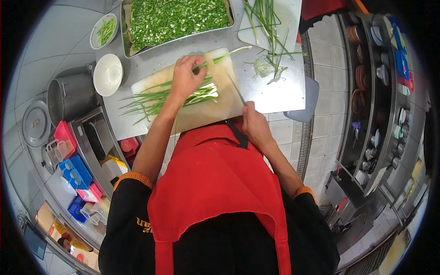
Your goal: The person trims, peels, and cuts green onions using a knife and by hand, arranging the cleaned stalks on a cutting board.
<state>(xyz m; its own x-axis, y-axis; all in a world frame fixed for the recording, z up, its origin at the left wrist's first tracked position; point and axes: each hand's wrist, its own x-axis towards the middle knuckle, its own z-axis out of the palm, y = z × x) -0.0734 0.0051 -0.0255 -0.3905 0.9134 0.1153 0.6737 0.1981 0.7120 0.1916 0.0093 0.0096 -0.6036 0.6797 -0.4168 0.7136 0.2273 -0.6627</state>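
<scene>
My left hand [188,75] is closed round a green onion stalk [224,56] at the top of the cutting board [208,112]; the stalk's white end points to the upper right. Below that hand, a bunch of green onions [160,99] lies on the board, white bulbs to the right and leaves over the left edge. My right hand [254,121] grips a knife [236,87] by its handle at the board's right edge. The blade slants up and left over the board, apart from the bunch.
Behind the board is a tray of chopped green onion [178,20]. To the left stand a white bowl [108,74], a bowl of cut stalks [104,30] and a large pot [71,96]. Loose green onions [270,27] lie on a white board at upper right.
</scene>
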